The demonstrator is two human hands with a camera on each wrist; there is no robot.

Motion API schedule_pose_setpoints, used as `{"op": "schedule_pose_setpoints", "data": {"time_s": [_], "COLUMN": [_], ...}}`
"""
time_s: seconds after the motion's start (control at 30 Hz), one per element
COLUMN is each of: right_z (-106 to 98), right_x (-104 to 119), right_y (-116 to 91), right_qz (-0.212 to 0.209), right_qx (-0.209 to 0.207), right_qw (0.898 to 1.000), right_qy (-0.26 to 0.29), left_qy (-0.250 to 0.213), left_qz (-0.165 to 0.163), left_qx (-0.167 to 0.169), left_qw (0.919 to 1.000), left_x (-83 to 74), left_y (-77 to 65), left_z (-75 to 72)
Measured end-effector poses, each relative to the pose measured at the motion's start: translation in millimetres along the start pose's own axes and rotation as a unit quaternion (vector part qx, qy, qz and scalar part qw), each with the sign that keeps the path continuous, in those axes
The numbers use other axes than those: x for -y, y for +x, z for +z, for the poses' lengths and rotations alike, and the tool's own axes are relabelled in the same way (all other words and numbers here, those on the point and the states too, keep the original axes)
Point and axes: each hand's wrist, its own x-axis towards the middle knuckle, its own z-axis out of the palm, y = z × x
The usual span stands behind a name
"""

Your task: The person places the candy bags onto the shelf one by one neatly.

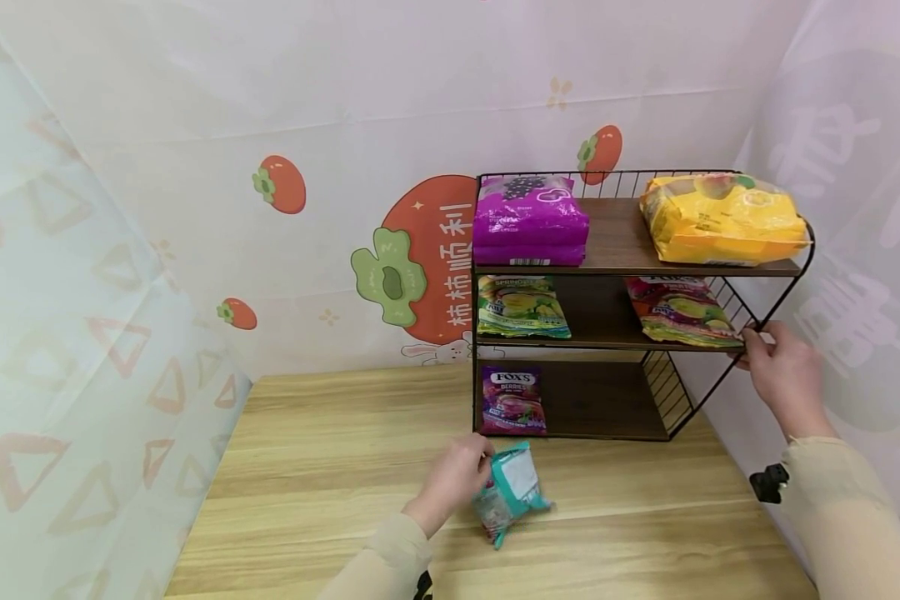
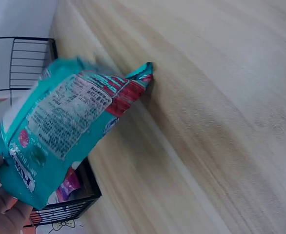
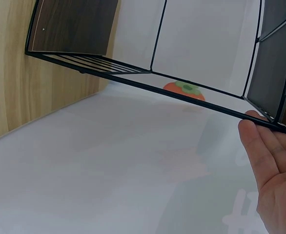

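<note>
My left hand (image 1: 453, 477) pinches a teal candy bag (image 1: 516, 479) by one corner, in front of the shelf rack's lower left. In the left wrist view the bag's printed back and white label (image 2: 70, 114) face the camera, and its far end tilts close over the tabletop. My right hand (image 1: 789, 375) grips the black wire side of the rack (image 1: 607, 402) at middle-shelf height. Seen from the right wrist, the fingers (image 3: 267, 151) lie against the frame bar, with some fingertips hidden behind it.
Purple (image 1: 528, 225) and yellow bags (image 1: 723, 221) sit on the top shelf. Green (image 1: 523, 308) and red bags (image 1: 682, 312) lie on the middle one. A purple FOX'S berries bag (image 1: 512, 402) stands at the bottom left. Printed sheets (image 1: 360, 108) surround the wooden table (image 1: 307, 467).
</note>
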Motion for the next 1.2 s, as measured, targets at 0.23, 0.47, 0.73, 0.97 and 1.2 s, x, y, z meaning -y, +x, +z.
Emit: {"op": "schedule_pose_setpoints", "data": {"time_s": [0.23,0.47,0.73,0.97,1.2], "right_z": [0,0,0,0,-1], "right_x": [-1,-1,-1,-2,-1], "right_y": [0,0,-1,-1,-1], "right_qz": [0.001,-0.001,-0.008,-0.009,-0.011], "right_qx": [-0.001,-0.004,-0.007,-0.006,-0.007], "right_qw": [1.000,1.000,1.000,1.000,1.000], "right_qy": [0.001,-0.001,0.006,0.007,0.006], "left_qy": [0.038,0.066,0.065,0.022,-0.106], "left_qz": [0.072,0.156,0.226,0.244,0.196], "left_qx": [0.038,0.029,0.026,0.052,0.073], "left_qw": [0.9959,0.9852,0.9717,0.9682,0.9720], "left_x": [0.3,0.6,-4.1,-11.7,-15.8], "left_y": [-3.8,-5.4,-3.5,-2.2,-0.1], "left_z": [5.9,7.7,6.7,2.7,3.3]}}
